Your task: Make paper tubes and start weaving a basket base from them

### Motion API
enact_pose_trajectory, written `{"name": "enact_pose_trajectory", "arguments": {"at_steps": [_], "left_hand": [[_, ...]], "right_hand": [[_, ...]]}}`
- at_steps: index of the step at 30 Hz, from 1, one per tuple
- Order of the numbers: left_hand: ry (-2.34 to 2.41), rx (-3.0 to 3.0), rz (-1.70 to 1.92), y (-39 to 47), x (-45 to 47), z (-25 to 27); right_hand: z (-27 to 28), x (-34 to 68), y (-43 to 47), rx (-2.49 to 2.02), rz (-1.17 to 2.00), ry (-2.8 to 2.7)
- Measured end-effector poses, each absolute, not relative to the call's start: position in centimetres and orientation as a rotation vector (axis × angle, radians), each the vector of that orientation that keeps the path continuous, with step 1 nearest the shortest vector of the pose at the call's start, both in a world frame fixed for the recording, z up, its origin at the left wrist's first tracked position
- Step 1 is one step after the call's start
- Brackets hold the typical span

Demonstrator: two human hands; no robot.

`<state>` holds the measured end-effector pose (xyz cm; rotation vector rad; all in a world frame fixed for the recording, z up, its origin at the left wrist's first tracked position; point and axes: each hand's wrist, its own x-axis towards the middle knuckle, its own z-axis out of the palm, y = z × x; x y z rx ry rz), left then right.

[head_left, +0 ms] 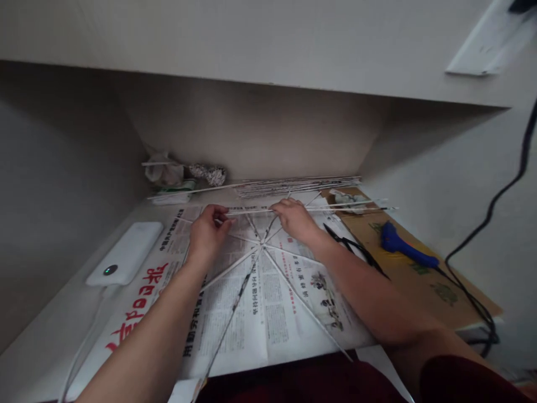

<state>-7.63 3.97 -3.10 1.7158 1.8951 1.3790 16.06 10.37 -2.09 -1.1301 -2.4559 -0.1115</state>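
Note:
Thin rolled paper sticks [247, 212] stretch sideways between my two hands above the newspaper [277, 330]. My left hand [211, 226] is closed, pinching their left end between thumb and fingers. Closed over the same sticks further right is my right hand [292, 217], its thumb hidden; the sticks run on past it to the right. Below both hands, a star of paper sticks [289, 275] lies on the newspaper, its spokes meeting at one centre point. Some far spokes pass under or behind my hands.
At the back lies a bundle of paper sticks [293, 186]. A white power bank [126, 254] with a cable sits left. To the right are black scissors [356, 246] and a blue glue gun [405, 246] on cardboard [457, 302]. An overhanging wall panel [268, 45] is above.

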Motion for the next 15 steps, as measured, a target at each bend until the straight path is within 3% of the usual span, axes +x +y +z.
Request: {"name": "enact_pose_trajectory", "arguments": {"at_steps": [15], "left_hand": [[1.801,1.575,1.374,4.68,-8.50,-3.67]], "right_hand": [[-1.81,16.81,10.56,-0.995,-0.058,-2.461]]}}
